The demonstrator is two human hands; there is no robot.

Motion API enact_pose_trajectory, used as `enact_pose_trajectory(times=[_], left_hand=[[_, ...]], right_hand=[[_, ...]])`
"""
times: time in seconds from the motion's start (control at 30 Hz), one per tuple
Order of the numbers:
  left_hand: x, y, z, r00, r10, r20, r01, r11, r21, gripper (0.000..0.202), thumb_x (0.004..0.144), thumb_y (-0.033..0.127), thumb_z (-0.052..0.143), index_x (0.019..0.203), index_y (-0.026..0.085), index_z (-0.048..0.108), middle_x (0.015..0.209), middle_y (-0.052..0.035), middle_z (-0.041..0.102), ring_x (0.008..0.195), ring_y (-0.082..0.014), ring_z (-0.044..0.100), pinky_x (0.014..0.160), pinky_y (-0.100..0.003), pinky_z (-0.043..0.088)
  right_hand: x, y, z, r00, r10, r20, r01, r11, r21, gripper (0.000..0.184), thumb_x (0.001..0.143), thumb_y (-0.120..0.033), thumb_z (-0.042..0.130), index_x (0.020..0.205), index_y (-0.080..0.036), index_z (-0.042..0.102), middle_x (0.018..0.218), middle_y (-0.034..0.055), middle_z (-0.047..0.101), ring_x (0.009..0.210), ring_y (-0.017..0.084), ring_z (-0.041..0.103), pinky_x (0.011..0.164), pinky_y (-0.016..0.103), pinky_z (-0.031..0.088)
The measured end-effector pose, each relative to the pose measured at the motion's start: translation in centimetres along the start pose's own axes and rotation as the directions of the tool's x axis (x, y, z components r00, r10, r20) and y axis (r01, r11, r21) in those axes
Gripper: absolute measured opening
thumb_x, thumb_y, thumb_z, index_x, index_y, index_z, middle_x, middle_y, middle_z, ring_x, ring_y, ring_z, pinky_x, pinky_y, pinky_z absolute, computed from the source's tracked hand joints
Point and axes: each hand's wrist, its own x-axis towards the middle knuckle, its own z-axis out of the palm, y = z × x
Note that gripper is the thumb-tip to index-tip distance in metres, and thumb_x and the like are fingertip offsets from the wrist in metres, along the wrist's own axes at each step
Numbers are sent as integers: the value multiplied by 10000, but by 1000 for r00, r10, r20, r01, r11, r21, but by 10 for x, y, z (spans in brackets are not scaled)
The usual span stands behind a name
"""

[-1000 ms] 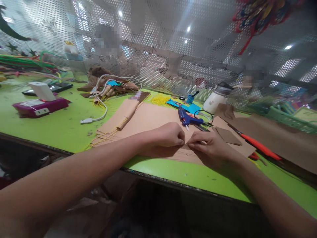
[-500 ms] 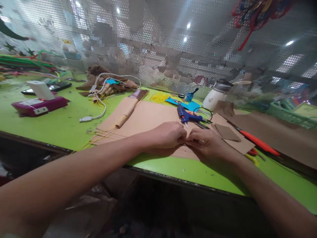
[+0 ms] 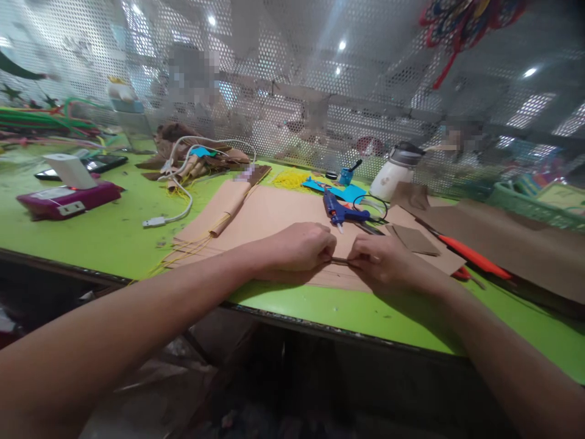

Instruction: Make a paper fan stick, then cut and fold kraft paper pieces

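Between my two hands runs a thin brown strip (image 3: 339,261), seemingly rolled or folded paper, of which only a short middle length shows. My left hand (image 3: 304,245) pinches its left end, fingers closed. At the other end my right hand (image 3: 384,259) also holds it in a closed pinch. Both hands rest low over a stack of light brown paper sheets (image 3: 283,210) near the table's front edge. A blue glue gun (image 3: 340,213) lies on the sheets just beyond my hands, nozzle towards me. Small brown paper pieces (image 3: 415,239) lie beyond my right hand.
A rolled paper piece with yellow strings (image 3: 228,207) lies left on the stack. Further left are a white USB cable (image 3: 180,210) and a purple power strip (image 3: 68,198). An orange-handled tool (image 3: 475,256), a white kettle-like jug (image 3: 395,174) and a green basket (image 3: 534,204) are right.
My hands have drawn apart sideways from nearly touching, and the brown strip now shows between them. The whole view has shifted slightly.
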Motion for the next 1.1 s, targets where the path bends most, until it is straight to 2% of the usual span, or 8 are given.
enact_pose_trajectory(times=[0.3,0.47,0.67,0.87,1.1], left_hand=[[-1,-3,-10,993,-8,114,9,1000,-9,136,750,120,489,776,153,618,809,-45,596,722,-141,536,639,-229,384],[-2,1,-9,998,5,65,-7,999,36,121,770,154,489,742,156,607,781,-45,582,693,-142,527,623,-242,381],[8,5,5,997,57,-43,-51,989,136,219,857,212,437,736,146,608,757,-62,578,651,-145,511,598,-263,363],[8,3,8,999,45,-30,-41,989,143,209,860,213,448,736,140,601,770,-60,562,646,-139,498,595,-260,366],[0,1,0,999,42,25,-42,999,-1,153,848,165,454,795,151,597,805,-44,522,711,-140,505,647,-246,392]], right_hand=[[-2,5,-6,998,-18,67,18,1000,-10,155,799,-143,510,678,-201,586,704,23,602,643,140,538,582,254,388],[-1,-1,-2,1000,-11,25,14,995,-96,173,819,-176,508,679,-187,609,691,37,597,640,147,527,573,263,371],[5,-13,6,998,-69,-13,64,973,-221,159,856,-232,493,798,-158,621,755,66,602,715,166,517,635,282,360],[6,-15,3,1000,-10,29,17,972,-235,135,828,-205,499,710,-167,553,712,47,581,661,149,483,600,270,334],[1,-14,-6,994,6,111,8,992,-126,98,799,-138,487,782,-180,574,763,44,593,694,156,506,629,268,375]])
